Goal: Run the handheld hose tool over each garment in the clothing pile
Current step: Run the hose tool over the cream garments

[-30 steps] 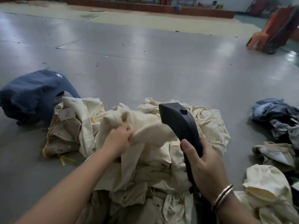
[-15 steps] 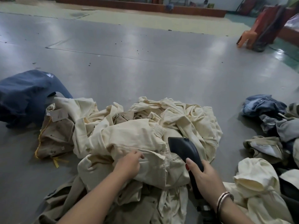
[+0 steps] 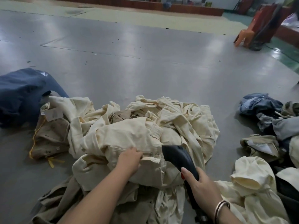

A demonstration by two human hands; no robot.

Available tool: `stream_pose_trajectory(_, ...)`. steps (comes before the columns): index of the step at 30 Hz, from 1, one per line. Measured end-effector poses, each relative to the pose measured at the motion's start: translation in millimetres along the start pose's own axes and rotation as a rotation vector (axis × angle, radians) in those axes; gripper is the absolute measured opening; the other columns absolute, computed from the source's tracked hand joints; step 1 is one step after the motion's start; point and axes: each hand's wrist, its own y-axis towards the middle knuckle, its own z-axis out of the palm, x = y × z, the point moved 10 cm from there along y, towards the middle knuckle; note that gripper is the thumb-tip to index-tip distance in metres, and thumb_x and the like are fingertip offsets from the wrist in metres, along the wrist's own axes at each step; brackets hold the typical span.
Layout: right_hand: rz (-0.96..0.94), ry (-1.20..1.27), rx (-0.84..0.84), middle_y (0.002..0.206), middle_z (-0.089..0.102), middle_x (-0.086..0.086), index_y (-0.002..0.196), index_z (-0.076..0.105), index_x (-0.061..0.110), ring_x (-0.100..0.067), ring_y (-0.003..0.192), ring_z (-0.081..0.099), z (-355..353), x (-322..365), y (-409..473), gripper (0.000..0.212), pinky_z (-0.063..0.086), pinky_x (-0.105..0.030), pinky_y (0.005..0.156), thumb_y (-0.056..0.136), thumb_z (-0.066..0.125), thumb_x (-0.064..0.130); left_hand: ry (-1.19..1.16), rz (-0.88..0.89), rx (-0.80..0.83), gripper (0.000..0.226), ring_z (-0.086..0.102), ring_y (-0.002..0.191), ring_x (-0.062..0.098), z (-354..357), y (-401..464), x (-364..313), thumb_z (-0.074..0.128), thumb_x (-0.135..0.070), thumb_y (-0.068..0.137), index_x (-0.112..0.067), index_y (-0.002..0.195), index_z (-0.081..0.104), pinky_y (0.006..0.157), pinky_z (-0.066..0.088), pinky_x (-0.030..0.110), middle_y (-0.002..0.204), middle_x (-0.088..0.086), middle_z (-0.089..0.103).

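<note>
1. A pile [image 3: 145,130] of cream garments lies on a grey floor [image 3: 145,62], directly in front of the person.
2. The left hand [image 3: 129,157] rests on the top garment [image 3: 126,135], fingers bent into its fabric near a buttoned edge; whether it pinches the cloth cannot be told.
3. The right hand [image 3: 200,186] is wrapped around the handle of a black hose tool [image 3: 178,157], whose head points at the garment, just beside the left hand.
4. To do this step well, the left hand should probably hold the cloth taut and flat.
5. The tool head should then sweep slowly across the whole panel, keeping clear of the left fingers.
6. Blue clothes [image 3: 24,92] lie at the left, apart from the pile.
</note>
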Motion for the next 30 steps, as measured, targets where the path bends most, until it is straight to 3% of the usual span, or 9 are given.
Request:
stream_pose_trajectory(4,-0.025,-0.018,0.047,0.079,0.067,0.001,0.089,0.058,0.026,-0.017,0.074,0.064,19,15,11,0.028,0.054,-0.036,0.071,0.088,0.055,0.053,-0.145,-0.024,-0.041,0.021,0.05,0.106,0.022,-5,-1,10,0.051,-0.032,0.091,-0.019,0.106,0.057,0.085,0.044,0.033,0.115,0.004,0.046)
stream_pose_trajectory(12,-0.089,0.008,-0.015,0.072,0.065,0.003,0.081,0.059,0.022,-0.011,0.068,0.06,23,36,19,0.031,0.042,-0.025,0.057,0.086,0.058,0.052,-0.384,0.044,0.046,0.033,0.047,0.082,0.018,-9,-18,29,0.063,-0.044,0.08,-0.023,0.064,0.043,0.072,0.039,0.029,0.087,-0.003,0.041)
stream_pose_trajectory(15,-0.093,0.012,-0.016,0.074,0.066,0.003,0.082,0.059,0.022,-0.012,0.072,0.061,23,40,20,0.028,0.045,-0.028,0.063,0.087,0.059,0.049,-0.095,0.122,0.199,0.024,0.055,0.101,0.025,17,-42,40,0.057,-0.044,0.083,-0.02,0.085,0.06,0.085,0.042,0.032,0.106,0.002,0.053)
stream_pose_trajectory(18,-0.083,-0.014,-0.007,0.075,0.066,0.003,0.083,0.059,0.023,-0.009,0.071,0.06,27,39,19,0.026,0.042,-0.023,0.059,0.087,0.058,0.049,0.155,0.041,0.496,0.046,0.055,0.117,0.027,55,-67,63,0.052,-0.048,0.086,-0.016,0.118,0.062,0.093,0.045,0.036,0.126,0.006,0.059)
stream_pose_trajectory(20,-0.07,-0.026,0.011,0.075,0.066,0.005,0.084,0.059,0.025,-0.007,0.07,0.06,31,36,17,0.025,0.039,-0.021,0.056,0.087,0.057,0.051,-0.015,-0.016,0.371,0.04,0.059,0.111,0.025,38,-62,60,0.048,-0.046,0.088,-0.018,0.112,0.063,0.086,0.047,0.033,0.118,0.005,0.064)
stream_pose_trajectory(22,-0.065,-0.018,0.022,0.074,0.065,0.005,0.084,0.058,0.026,-0.008,0.069,0.06,35,34,15,0.025,0.04,-0.022,0.057,0.087,0.057,0.051,-0.241,-0.065,0.007,0.026,0.061,0.099,0.022,-4,-49,58,0.048,-0.044,0.09,-0.021,0.096,0.058,0.077,0.046,0.031,0.102,-0.001,0.063)
stream_pose_trajectory(24,-0.065,-0.006,0.019,0.071,0.064,0.003,0.082,0.058,0.025,-0.01,0.066,0.06,36,32,13,0.025,0.042,-0.025,0.057,0.087,0.058,0.049,-0.402,-0.09,-0.231,0.029,0.058,0.095,0.018,-26,-41,51,0.053,-0.05,0.088,-0.022,0.098,0.05,0.078,0.048,0.032,0.099,-0.005,0.052)
stream_pose_trajectory(28,-0.047,0.055,0.022,0.066,0.065,-0.001,0.083,0.06,0.022,-0.02,0.066,0.064,32,28,5,0.029,0.056,-0.043,0.069,0.085,0.059,0.051,-0.35,-0.31,-0.082,0.099,0.036,0.123,0.024,12,-21,27,0.055,-0.081,0.065,-0.025,0.137,0.016,0.093,0.045,0.037,0.137,0.005,0.017)
stream_pose_trajectory(30,-0.044,0.08,0.025,0.067,0.066,-0.002,0.085,0.061,0.023,-0.022,0.066,0.066,25,28,-2,0.031,0.056,-0.049,0.071,0.082,0.06,0.054,-0.257,-0.408,-0.035,0.107,0.024,0.13,0.032,25,-13,19,0.054,-0.081,0.067,-0.028,0.14,-0.003,0.097,0.043,0.046,0.142,0.007,-0.001)
